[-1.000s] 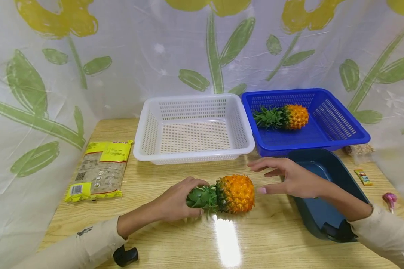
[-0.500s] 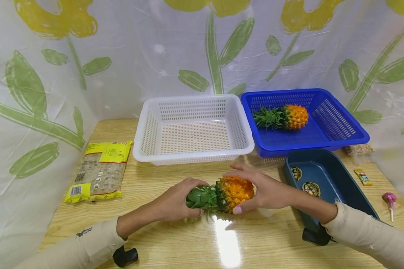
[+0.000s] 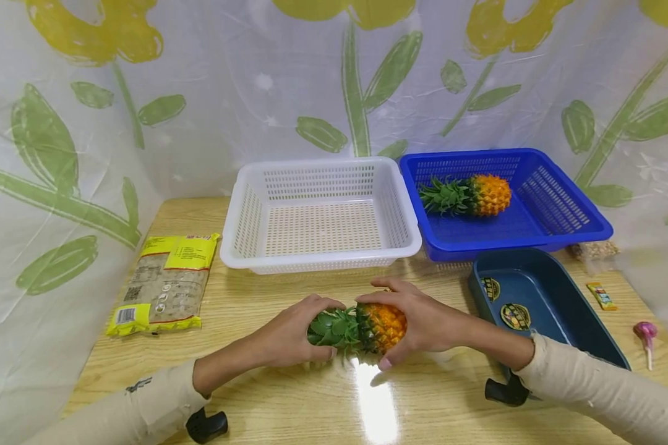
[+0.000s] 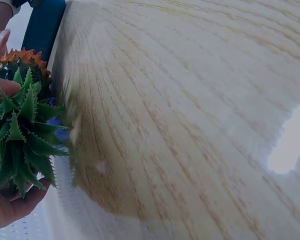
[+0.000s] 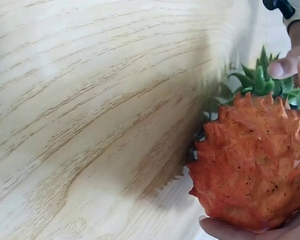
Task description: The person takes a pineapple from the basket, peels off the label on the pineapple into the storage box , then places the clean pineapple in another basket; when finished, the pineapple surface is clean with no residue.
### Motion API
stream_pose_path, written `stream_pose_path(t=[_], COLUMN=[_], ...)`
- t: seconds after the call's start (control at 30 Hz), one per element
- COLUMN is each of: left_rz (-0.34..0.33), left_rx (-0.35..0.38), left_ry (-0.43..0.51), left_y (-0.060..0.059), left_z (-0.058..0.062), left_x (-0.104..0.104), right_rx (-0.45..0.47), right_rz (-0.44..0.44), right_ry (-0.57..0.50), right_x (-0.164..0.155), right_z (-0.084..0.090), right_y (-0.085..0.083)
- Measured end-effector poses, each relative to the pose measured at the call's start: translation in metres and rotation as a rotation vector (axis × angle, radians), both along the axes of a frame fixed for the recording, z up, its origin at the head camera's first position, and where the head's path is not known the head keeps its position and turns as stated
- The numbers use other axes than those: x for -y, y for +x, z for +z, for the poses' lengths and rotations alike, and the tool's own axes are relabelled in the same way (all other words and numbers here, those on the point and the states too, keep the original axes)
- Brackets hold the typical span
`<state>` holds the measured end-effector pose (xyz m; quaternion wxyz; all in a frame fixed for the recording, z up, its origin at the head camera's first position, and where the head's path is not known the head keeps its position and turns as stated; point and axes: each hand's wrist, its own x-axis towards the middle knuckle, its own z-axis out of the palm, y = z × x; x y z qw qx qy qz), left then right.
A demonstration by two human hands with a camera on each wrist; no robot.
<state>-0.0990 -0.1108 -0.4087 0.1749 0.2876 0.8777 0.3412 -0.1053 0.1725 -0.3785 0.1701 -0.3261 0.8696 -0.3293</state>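
A small orange pineapple (image 3: 385,326) with a green leafy crown lies on its side on the wooden table, crown to the left. My left hand (image 3: 292,334) grips the crown, thumb and fingers on either side of it. Around the orange end curve the fingers and thumb of my right hand (image 3: 431,318). The left wrist view has the spiky leaves of the pineapple (image 4: 25,135) close up, held by the left hand. In the right wrist view the pineapple's orange body (image 5: 255,160) fills the lower right, with right-hand fingers beneath it. Its underside is hidden.
Behind stands a white perforated basket (image 3: 320,264). A blue basket (image 3: 534,238) beside it holds another pineapple (image 3: 490,194). A dark teal bin (image 3: 545,290) is at right, near a small wrapper (image 3: 602,296) and a lollipop (image 3: 646,337). A yellow-edged packet (image 3: 167,284) lies at left.
My right hand has moved left from above the teal bin and closed around the pineapple's orange end. The left hand has stayed on the crown, and the pineapple has barely moved.
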Motion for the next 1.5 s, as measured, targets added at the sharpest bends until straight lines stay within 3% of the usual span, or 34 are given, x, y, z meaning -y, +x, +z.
stream_pose_path(t=[0.2, 0.33, 0.6, 1.0, 1.23, 1.5], left_rz=[-0.001, -0.004, -0.020, -0.061, -0.036, -0.027], left_rx=[0.006, 0.012, 0.041, 0.044, -0.027, -0.121], left_ry=[0.000, 0.003, 0.003, 0.017, 0.079, 0.118], left_y=[0.000, 0.001, 0.002, 0.002, -0.009, -0.035], left_z=[0.000, 0.001, 0.006, 0.036, 0.056, 0.071], left_x=[0.001, 0.002, 0.005, 0.015, 0.028, 0.042], right_rx=[-0.135, -0.169, -0.134, -0.050, -0.035, 0.023], right_rz=[0.008, 0.022, 0.059, 0.097, 0.127, 0.146], right_ry=[0.013, 0.011, 0.009, -0.062, -0.104, -0.142], right_x=[0.004, 0.004, -0.003, -0.024, -0.043, -0.069], right_z=[-0.003, -0.004, 0.001, 0.018, 0.031, 0.048], right_y=[-0.001, -0.001, -0.003, -0.009, -0.014, -0.025])
